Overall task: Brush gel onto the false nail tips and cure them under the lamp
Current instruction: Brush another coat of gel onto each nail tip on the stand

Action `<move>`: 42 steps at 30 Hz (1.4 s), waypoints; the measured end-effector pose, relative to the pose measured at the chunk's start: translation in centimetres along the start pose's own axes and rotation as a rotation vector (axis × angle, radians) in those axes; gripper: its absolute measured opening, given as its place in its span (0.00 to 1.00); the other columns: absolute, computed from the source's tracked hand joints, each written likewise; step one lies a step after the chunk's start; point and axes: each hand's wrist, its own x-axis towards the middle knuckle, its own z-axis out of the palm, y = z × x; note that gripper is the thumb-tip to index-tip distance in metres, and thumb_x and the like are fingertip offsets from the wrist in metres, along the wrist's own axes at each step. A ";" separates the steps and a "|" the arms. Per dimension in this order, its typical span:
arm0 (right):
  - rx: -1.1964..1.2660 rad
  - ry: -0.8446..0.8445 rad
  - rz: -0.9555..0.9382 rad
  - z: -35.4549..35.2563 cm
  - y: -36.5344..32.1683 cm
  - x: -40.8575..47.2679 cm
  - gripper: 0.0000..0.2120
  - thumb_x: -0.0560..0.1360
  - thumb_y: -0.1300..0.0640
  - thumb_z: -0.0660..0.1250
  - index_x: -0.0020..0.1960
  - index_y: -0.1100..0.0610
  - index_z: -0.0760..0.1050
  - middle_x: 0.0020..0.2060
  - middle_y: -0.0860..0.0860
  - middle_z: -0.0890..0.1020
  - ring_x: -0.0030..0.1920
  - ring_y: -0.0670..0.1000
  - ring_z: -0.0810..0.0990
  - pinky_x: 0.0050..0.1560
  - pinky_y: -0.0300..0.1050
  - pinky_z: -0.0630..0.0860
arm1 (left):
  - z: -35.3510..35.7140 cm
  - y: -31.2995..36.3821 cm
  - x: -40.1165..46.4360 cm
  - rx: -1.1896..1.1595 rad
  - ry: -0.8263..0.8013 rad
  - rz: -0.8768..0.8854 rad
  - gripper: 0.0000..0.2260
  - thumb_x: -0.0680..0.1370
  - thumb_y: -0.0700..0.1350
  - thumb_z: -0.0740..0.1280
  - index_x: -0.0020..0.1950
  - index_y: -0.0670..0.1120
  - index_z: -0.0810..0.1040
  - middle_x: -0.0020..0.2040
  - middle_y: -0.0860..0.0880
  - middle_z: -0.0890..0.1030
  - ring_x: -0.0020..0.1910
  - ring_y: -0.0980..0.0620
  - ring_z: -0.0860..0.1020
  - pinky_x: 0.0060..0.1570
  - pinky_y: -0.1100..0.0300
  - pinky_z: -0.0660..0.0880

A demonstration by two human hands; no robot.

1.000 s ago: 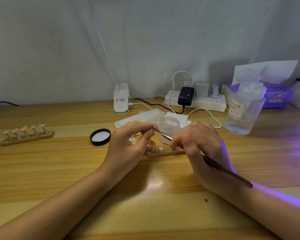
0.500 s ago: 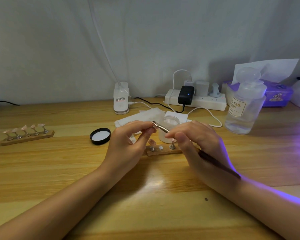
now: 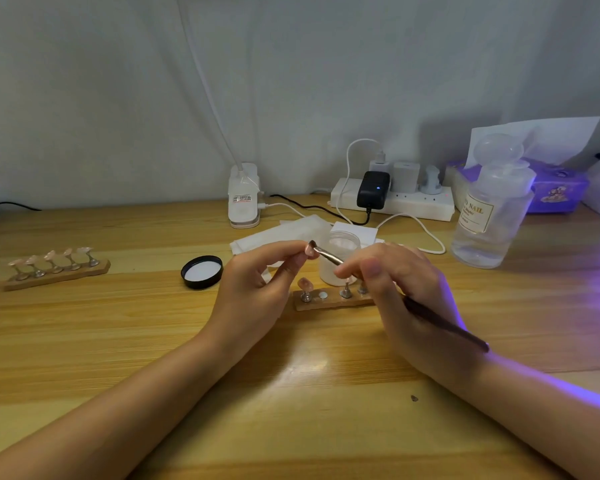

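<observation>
A nail tip (image 3: 308, 250) is pinched by the left hand (image 3: 257, 289); a brush (image 3: 329, 257) is gripped by the right hand (image 3: 400, 292). If too much gel is loaded, the fingertips could be smeared.

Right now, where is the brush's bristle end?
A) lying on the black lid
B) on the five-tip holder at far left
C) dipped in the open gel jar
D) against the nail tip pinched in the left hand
D: the brush, held in the right hand, meets the nail tip that the left hand pinches, above the jar.
</observation>
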 end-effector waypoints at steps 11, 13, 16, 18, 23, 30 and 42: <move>0.001 0.005 0.000 0.0 -0.3 0.2 0.22 0.79 0.45 0.49 0.45 0.54 0.78 0.39 0.43 0.79 0.41 0.43 0.76 0.44 0.48 0.71 | 0.0 -0.1 0.0 0.005 -0.017 -0.011 0.12 0.74 0.32 0.66 0.52 0.46 0.79 0.45 0.56 0.81 0.46 0.64 0.79 0.46 0.73 0.71; -0.012 -0.015 -0.015 -0.1 -0.4 0.0 0.24 0.80 0.46 0.49 0.43 0.56 0.79 0.38 0.45 0.79 0.40 0.44 0.76 0.45 0.48 0.70 | 0.0 -0.2 0.0 0.005 -0.016 -0.023 0.12 0.74 0.32 0.66 0.52 0.45 0.79 0.45 0.54 0.82 0.46 0.63 0.79 0.47 0.73 0.72; -0.005 -0.021 -0.052 -0.1 -0.5 -0.1 0.26 0.80 0.47 0.48 0.41 0.57 0.80 0.34 0.48 0.80 0.38 0.46 0.76 0.45 0.48 0.70 | 0.0 -0.1 0.0 -0.010 -0.025 -0.017 0.09 0.74 0.34 0.65 0.51 0.44 0.80 0.45 0.52 0.82 0.47 0.62 0.79 0.47 0.73 0.72; 0.014 -0.009 -0.036 -0.1 -0.6 0.0 0.25 0.80 0.46 0.47 0.41 0.56 0.79 0.35 0.46 0.79 0.39 0.44 0.76 0.44 0.47 0.70 | 0.0 -0.1 0.1 -0.016 -0.016 -0.020 0.10 0.74 0.34 0.65 0.51 0.45 0.80 0.45 0.52 0.83 0.46 0.62 0.79 0.45 0.73 0.72; 0.059 -0.028 0.088 -0.3 -0.6 0.2 0.19 0.78 0.43 0.49 0.46 0.49 0.76 0.40 0.41 0.79 0.44 0.41 0.77 0.46 0.47 0.73 | 0.0 -0.1 0.0 -0.002 -0.023 -0.035 0.10 0.75 0.33 0.66 0.50 0.45 0.81 0.44 0.53 0.82 0.44 0.63 0.79 0.45 0.72 0.72; 0.025 -0.075 -0.070 -0.3 -0.8 -0.1 0.24 0.81 0.47 0.48 0.41 0.55 0.80 0.36 0.42 0.78 0.40 0.41 0.76 0.46 0.49 0.70 | 0.1 0.1 0.1 -0.013 -0.018 -0.043 0.07 0.74 0.33 0.66 0.49 0.41 0.82 0.44 0.51 0.83 0.45 0.64 0.79 0.46 0.73 0.71; 0.096 0.058 0.217 -0.4 -0.6 0.7 0.04 0.73 0.48 0.60 0.46 0.44 0.72 0.40 0.41 0.78 0.42 0.39 0.76 0.42 0.29 0.71 | -0.3 0.7 -0.2 -0.044 -0.027 0.039 0.06 0.68 0.41 0.70 0.44 0.47 0.81 0.43 0.51 0.79 0.44 0.58 0.77 0.44 0.70 0.72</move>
